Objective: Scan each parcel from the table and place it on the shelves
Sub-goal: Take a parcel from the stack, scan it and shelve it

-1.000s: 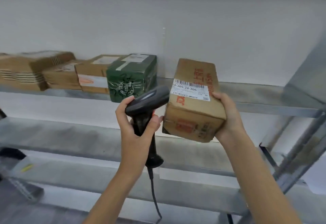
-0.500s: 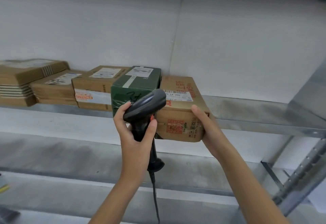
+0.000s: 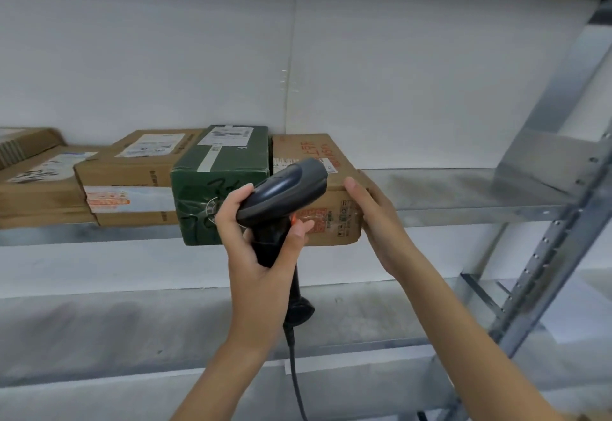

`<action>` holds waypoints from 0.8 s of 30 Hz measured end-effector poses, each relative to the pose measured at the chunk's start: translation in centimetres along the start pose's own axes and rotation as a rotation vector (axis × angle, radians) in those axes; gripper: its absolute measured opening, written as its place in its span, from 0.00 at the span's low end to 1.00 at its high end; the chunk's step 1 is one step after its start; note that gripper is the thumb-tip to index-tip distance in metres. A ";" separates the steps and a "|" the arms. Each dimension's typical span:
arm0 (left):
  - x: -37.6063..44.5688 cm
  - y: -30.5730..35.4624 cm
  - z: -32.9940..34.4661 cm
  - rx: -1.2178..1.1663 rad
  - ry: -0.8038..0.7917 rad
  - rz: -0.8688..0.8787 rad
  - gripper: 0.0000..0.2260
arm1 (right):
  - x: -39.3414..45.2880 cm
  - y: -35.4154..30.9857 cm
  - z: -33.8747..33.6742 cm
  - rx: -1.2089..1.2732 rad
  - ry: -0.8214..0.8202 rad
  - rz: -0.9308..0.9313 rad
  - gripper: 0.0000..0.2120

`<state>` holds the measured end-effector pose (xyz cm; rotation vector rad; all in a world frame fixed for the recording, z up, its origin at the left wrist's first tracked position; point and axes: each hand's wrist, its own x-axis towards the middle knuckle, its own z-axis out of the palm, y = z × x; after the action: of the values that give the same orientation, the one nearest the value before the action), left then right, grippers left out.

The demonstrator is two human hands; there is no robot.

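parcel (image 3: 331,195) pushed further onto shelf (image 3: 463,195) | right hand (image 3: 371,218) flat against its corner | left hand (image 3: 261,248) grips scanner (image 3: 284,195)

Left hand (image 3: 261,248) curled in a grip; right hand (image 3: 374,218) flat, fingers straight.

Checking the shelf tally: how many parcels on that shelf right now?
5. Far-left striped box, flat brown box, brown box with white label, green box, and the rightmost brown box, which the right hand touches. More may sit beyond the left edge.

Shelf (image 3: 463,195) bare right of brown parcel (image 3: 334,222).
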<state>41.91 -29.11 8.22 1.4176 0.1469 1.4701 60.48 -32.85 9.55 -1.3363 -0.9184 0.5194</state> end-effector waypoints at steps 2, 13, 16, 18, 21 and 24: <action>-0.3 -0.4 0.5 -0.011 -0.070 -0.007 0.27 | -0.9 0.0 -0.8 -0.043 0.095 0.006 0.45; -3.1 -5.7 8.5 -0.006 -0.450 -0.121 0.30 | -8.1 2.6 -11.2 -1.116 0.586 -0.032 0.32; -4.8 -7.3 11.5 -0.030 -0.567 -0.191 0.30 | -11.7 3.1 -14.8 -1.210 0.689 0.096 0.31; -6.2 -7.9 13.9 -0.044 -0.659 -0.211 0.30 | -14.4 3.1 -17.2 -1.259 0.755 0.194 0.31; -8.5 -8.4 17.7 -0.093 -0.787 -0.229 0.29 | -18.7 3.1 -20.6 -1.307 0.844 0.352 0.32; -11.1 -8.7 21.7 -0.119 -0.907 -0.258 0.28 | -23.2 3.0 -23.6 -1.314 0.938 0.480 0.32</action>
<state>61.29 -44.81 1.24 1.7532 -0.3116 0.5234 66.90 -64.39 1.17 -2.6571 -0.0119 -0.5226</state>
